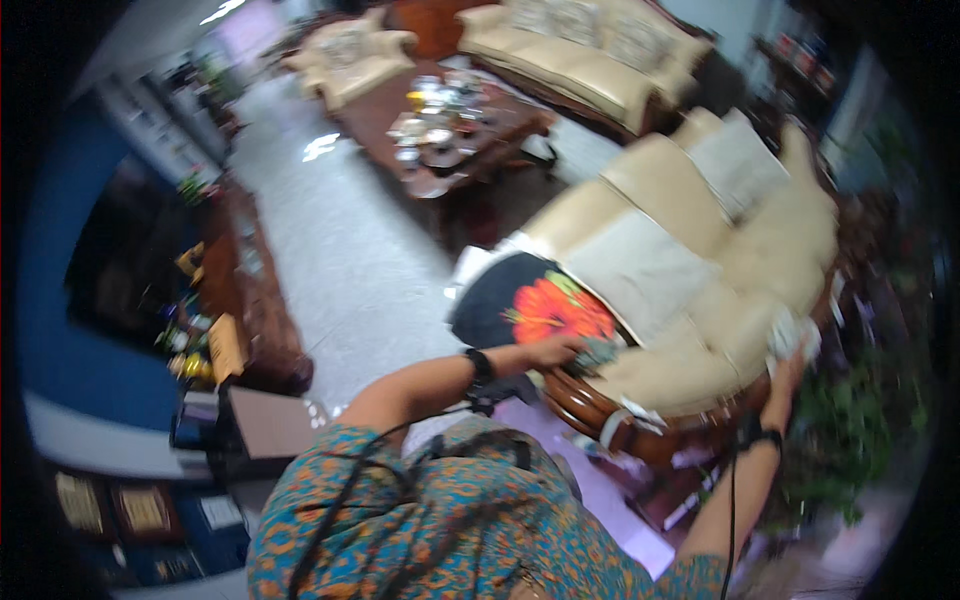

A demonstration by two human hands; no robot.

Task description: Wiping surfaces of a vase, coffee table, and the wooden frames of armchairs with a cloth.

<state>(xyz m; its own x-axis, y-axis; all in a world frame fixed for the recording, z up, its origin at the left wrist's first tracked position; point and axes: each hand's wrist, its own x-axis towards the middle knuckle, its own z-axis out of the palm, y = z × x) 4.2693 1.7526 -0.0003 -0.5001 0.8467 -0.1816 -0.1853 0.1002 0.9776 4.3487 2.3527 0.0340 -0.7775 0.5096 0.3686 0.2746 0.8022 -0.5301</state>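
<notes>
My left hand is closed on a crumpled grey-green cloth at the front end of the cream sofa's carved wooden arm. Just beyond it lies a black cushion with a large red-orange flower. Over at the right, my right hand grips a bunched whitish cloth against the sofa's outer back edge. Blur hides the finger details and the cloths' exact shape. Two pale square cushions, one nearer and one farther, lean on the sofa.
A dark wooden coffee table loaded with shiny items stands ahead. Beyond it are an armchair and another sofa. Leafy plants crowd the right side. A long wooden cabinet runs along the left beneath a black television.
</notes>
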